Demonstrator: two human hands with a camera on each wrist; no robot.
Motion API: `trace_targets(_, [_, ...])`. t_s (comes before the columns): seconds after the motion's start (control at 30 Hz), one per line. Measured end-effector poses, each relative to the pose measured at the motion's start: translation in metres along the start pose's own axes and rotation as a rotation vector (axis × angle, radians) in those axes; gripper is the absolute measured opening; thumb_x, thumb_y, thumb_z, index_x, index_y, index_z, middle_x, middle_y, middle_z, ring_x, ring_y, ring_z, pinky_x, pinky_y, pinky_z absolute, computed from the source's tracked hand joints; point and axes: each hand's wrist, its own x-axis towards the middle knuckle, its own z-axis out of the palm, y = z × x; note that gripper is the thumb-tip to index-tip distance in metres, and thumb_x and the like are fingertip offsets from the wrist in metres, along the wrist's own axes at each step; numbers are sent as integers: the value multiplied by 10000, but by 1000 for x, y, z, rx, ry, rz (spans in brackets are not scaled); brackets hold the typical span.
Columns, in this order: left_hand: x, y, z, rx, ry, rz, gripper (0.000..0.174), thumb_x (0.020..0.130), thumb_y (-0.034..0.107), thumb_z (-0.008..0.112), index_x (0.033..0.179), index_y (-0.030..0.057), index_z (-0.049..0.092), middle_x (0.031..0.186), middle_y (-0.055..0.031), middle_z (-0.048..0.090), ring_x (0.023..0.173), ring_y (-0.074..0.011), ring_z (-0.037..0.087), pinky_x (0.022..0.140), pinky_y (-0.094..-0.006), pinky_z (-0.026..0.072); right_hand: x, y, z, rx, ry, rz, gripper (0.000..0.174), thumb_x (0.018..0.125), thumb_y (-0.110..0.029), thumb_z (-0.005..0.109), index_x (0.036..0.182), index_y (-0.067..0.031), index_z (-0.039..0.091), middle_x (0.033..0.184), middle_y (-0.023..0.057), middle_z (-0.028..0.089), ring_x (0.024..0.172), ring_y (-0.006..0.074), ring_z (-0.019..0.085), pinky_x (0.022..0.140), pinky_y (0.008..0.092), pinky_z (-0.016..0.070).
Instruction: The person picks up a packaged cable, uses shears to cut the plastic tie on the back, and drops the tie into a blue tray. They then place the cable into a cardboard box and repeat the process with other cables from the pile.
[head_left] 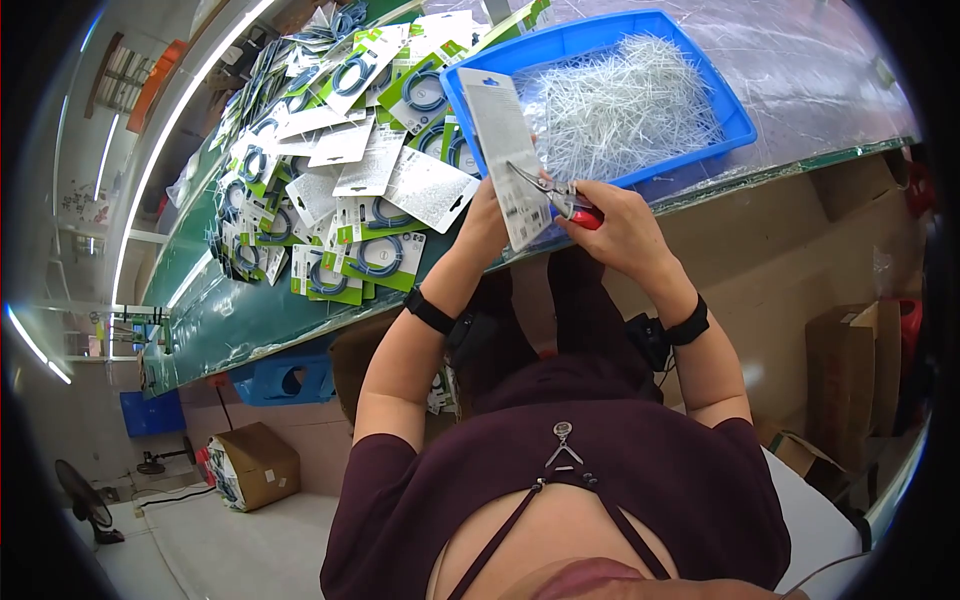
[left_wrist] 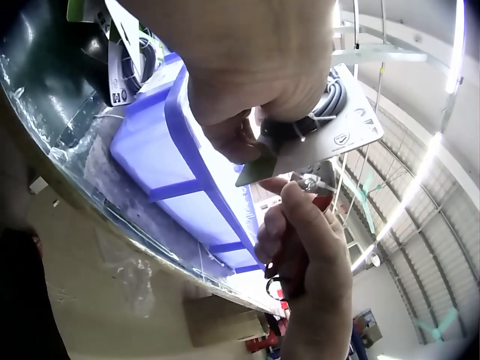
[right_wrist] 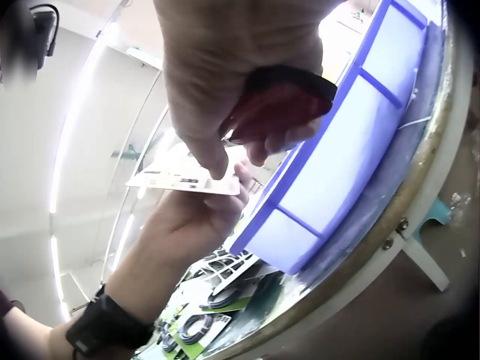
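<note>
My left hand grips a white packaging card by its edge, its printed back facing up in the head view. The left wrist view shows a coiled dark cable fastened to the card's other face. In my right hand is a pair of cutting pliers with red handles, its metal tips spread over the card's back. The right wrist view shows the fingers wrapped round the red handle, next to the card. Beyond the card stands a blue bin heaped with thin clear plastic strips.
Many carded cables lie piled across the green table at left, some with their white backs up. The table's front edge runs below the bin. Cardboard boxes stand on the floor at right, another box at lower left.
</note>
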Motion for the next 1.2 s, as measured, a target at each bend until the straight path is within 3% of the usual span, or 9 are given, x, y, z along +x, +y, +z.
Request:
trace_targets(0.07, [4, -1, -10, -10, 21, 74, 573, 964, 191, 545, 1470, 50, 315, 1090, -93, 609, 1007, -164, 613, 843, -297, 528, -3, 5, 2, -10, -68, 62, 458, 764, -174, 753, 1143, 3, 567, 1026, 154, 623, 962, 336, 596, 822, 382, 481])
trace_targets(0.17, [4, 6, -14, -34, 63, 120, 571, 965, 195, 538, 1466, 47, 309, 1089, -109, 609, 986, -177, 624, 823, -305, 544, -11, 28, 13, -20, 143, -142, 466, 770, -186, 749, 1152, 1, 558, 1057, 154, 609, 979, 330, 588, 839, 380, 480])
trace_targets(0.33, [2, 11, -4, -72, 73, 146, 579, 964, 197, 530, 1468, 50, 286, 1082, -122, 606, 944, -180, 632, 789, -309, 561, -20, 15, 11, -121, 118, -92, 474, 772, -192, 749, 1157, 3, 551, 1079, 154, 598, 995, 322, 582, 855, 376, 477])
trace_targets(0.73, [2, 6, 8, 15, 91, 172, 555, 962, 193, 541, 1448, 38, 321, 1045, -91, 609, 891, -137, 614, 736, -267, 532, -20, 15, 20, -37, 116, -111, 461, 786, -201, 742, 1157, -2, 555, 1038, 154, 610, 941, 325, 603, 840, 370, 486])
trace_targets(0.8, [3, 7, 9, 36, 112, 181, 542, 961, 188, 546, 1438, 31, 342, 1030, -82, 614, 886, -130, 611, 734, -255, 523, -19, 16, 21, 49, 51, -50, 429, 798, -191, 732, 1140, 5, 565, 985, 153, 624, 898, 310, 615, 821, 359, 488])
trace_targets(0.9, [7, 9, 10, 383, 265, 207, 463, 965, 164, 559, 1377, 0, 427, 971, -57, 628, 879, -111, 603, 741, -225, 497, -17, 19, 17, 104, 0, 6, 399, 809, -184, 723, 1123, 11, 574, 931, 149, 634, 857, 288, 623, 799, 348, 489])
trace_targets(1.03, [4, 23, -8, 423, 350, 83, 328, 966, 154, 578, 1244, -13, 530, 930, -39, 636, 875, -99, 598, 743, -206, 477, -17, 29, 9, 153, -26, 82, 366, 818, -181, 717, 1097, 16, 585, 859, 139, 639, 808, 249, 629, 766, 333, 487])
trace_targets(1.2, [-3, 25, -9, 274, 359, 199, 265, 975, 158, 577, 1181, 3, 514, 952, -43, 635, 868, -101, 601, 751, -223, 488, -18, 36, -6, 124, 68, 182, 367, 810, -191, 730, 1087, 6, 591, 856, 133, 635, 797, 244, 627, 745, 332, 488])
